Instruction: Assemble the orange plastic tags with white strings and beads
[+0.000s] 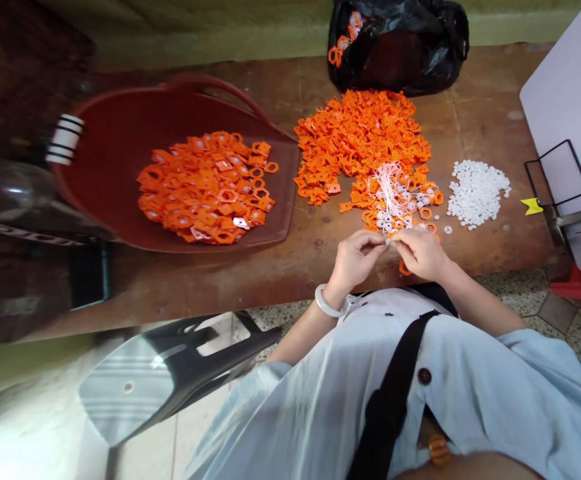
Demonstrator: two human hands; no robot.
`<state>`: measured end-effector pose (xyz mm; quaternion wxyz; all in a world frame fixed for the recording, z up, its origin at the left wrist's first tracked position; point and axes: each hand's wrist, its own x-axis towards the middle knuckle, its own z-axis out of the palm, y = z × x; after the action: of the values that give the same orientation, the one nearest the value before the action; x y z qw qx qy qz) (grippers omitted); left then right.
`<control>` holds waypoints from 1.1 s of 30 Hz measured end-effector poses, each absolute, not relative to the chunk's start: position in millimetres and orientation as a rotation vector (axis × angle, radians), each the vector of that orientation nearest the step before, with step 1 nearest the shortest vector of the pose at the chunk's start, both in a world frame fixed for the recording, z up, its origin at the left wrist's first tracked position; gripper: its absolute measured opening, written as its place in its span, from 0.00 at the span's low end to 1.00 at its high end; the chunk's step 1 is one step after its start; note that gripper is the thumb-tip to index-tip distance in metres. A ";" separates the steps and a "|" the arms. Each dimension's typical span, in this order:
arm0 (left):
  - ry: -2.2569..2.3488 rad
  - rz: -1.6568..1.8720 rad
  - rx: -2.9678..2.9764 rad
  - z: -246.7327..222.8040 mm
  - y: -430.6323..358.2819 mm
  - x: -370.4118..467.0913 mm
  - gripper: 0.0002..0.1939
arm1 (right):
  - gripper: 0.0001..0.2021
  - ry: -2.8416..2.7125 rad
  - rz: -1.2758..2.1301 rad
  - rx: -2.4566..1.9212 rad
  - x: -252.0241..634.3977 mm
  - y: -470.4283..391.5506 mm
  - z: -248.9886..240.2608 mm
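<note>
Close to the bench's front edge, my left hand (356, 259) and my right hand (419, 252) meet with fingertips pinched together. Between them shows a tiny white piece (387, 242), too small to name exactly. Just beyond my fingers lies a bundle of white and pinkish strings (393, 187), with orange hexagonal rings and white discs around its lower end. A large heap of orange plastic pieces (360, 137) spreads behind the strings. To the right sits a pile of small white beads or caps (478, 193). An orange ring (405, 268) is partly covered by my right hand.
A dark red scoop-shaped basket (105, 167) on the left holds many orange pieces (208, 187). Behind the heap stands a black plastic bag (410, 47). A phone (89, 275) lies at left, a grey stool (130, 387) is below, and a white panel (575, 100) rises at right.
</note>
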<state>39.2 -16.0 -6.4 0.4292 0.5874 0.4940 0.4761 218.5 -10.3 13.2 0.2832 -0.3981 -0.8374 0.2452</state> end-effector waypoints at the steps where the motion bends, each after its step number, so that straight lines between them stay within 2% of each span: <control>1: 1.184 1.157 1.477 -4.8 -17.2 40.3 0.04 | 0.10 -2.210 0.659 -1.063 219.8 -5.7 16.7; 7: 1.131 1.249 1.334 7.8 -24.6 43.8 0.07 | 0.11 -2.024 0.922 -1.096 218.1 5.1 -1.2; 12: 1.317 1.314 1.457 1.0 -19.5 34.2 0.05 | 0.11 -2.285 0.846 -1.064 212.3 -15.0 3.9; 17: 1.197 1.076 1.589 -0.5 -19.2 32.9 0.03 | 0.10 -2.274 0.782 -0.980 219.5 -3.5 31.6; 21: 1.040 1.121 1.381 8.5 -25.3 38.6 0.08 | 0.10 -2.103 0.922 -1.041 220.8 10.4 17.5; 25: 1.122 1.234 1.208 7.6 -26.3 39.7 0.13 | 0.13 -1.982 1.085 -1.049 210.3 -2.4 -6.8; 33: 1.338 1.219 1.429 -6.7 -25.4 41.7 0.08 | 0.11 -2.117 0.887 -1.104 205.8 -17.1 -7.8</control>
<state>41.7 -25.4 -6.7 0.4060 0.5663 0.5302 0.4831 205.8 -17.1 -7.8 0.2930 -0.4146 -0.7946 0.3329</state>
